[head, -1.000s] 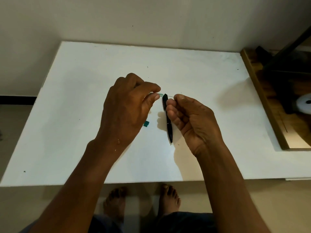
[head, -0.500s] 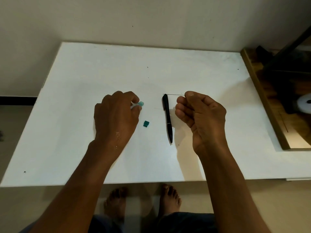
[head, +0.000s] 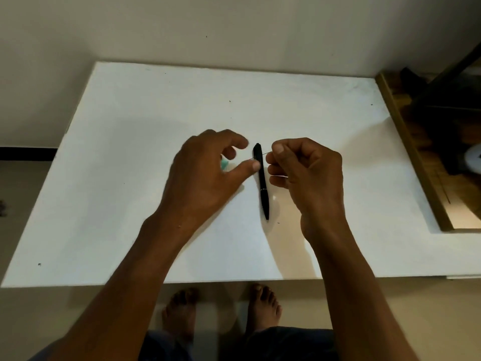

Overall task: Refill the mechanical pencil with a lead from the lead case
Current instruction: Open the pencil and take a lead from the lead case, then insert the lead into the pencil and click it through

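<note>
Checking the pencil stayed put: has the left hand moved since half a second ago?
Yes. The left hand has shifted right toward the black pencil, which lies unmoved on the white table; its thumb now almost touches it.

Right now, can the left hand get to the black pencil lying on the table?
Probably yes. The left hand is open, its thumb tip right beside the pencil, with only bare table around. The right hand, pinching the thin lead, sits on the pencil's other side.
</note>
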